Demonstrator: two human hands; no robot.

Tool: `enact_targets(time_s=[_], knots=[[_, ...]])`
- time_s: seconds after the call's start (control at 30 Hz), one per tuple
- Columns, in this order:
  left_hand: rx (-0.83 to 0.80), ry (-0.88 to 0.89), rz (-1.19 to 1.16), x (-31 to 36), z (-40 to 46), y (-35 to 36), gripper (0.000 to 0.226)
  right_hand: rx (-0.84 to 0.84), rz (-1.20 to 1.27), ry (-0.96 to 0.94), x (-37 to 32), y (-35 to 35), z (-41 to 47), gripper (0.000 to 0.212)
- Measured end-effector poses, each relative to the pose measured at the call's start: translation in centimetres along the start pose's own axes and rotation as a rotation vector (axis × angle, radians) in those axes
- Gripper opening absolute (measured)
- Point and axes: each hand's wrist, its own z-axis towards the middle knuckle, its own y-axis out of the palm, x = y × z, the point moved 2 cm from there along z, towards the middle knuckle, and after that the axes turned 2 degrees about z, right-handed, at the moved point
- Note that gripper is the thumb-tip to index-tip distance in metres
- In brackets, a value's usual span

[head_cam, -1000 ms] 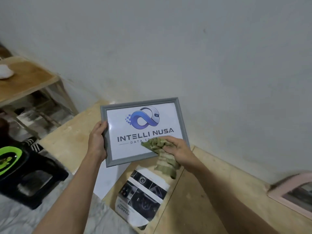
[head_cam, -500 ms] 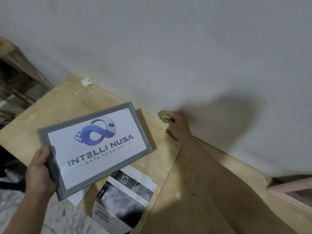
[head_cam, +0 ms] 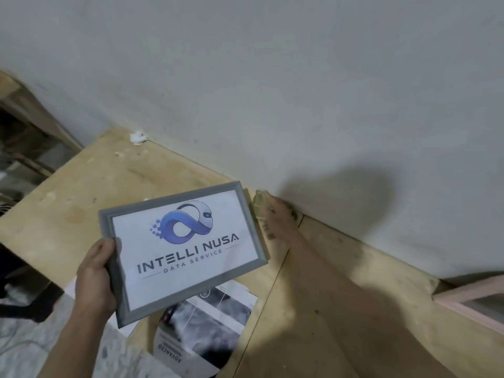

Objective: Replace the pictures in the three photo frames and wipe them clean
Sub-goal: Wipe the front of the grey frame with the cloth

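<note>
Dim indoor light, soft motion blur — broad shadow on wall [head_cam: 341, 192]

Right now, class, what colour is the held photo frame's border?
Grey, clearest in the head view: photo frame.

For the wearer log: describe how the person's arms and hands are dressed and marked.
Both forearms are bare up to the picture's lower edge, with no sleeve in view. The left hand shows no glove, ring, watch or wristband. The right hand is also ungloved, with no jewellery visible, though it is small, blurred and partly in shadow.
</note>
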Motion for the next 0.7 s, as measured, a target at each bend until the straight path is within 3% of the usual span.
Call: enact_targets(time_s=[0.07,0.1,0.2,0.33,0.47,0.57,0.7], knots=[[-0.053,-0.001,0.011,0.8,-0.8,1.0,0.026,0.017,0.329,0.131,-1.0,-0.8,-2.5,0.021],[-0.088,0.009,0.010,1.3,-1.4,1.6,0.025,0.005,0.359,0.168,-1.3,-1.4,-3.8,0.020],[-0.182,0.032,-0.018,2.2,-3.2,3.1,0.022,0.005,0.411,0.145,-1.9,-3.8,-8.2,0.018],[-0.351,0.085,0.008,3.7,-7.0,4.8,0.018,0.159,0.416,0.077,-3.2,-8.0,-15.7,0.017],[-0.604,0.224,0.184,6.2,-11.4,7.1,0.011,0.347,0.371,0.069,-3.4,-12.0,-22.5,0.018],[-0.816,0.335,0.373,7.9,-13.7,9.1,0.041,0.503,0.381,0.035,-3.4,-14.9,-27.0,0.021],[-0.834,0.435,0.423,8.8,-15.7,13.0,0.048,0.637,0.361,-0.001,-2.8,-18.1,-31.4,0.025]])
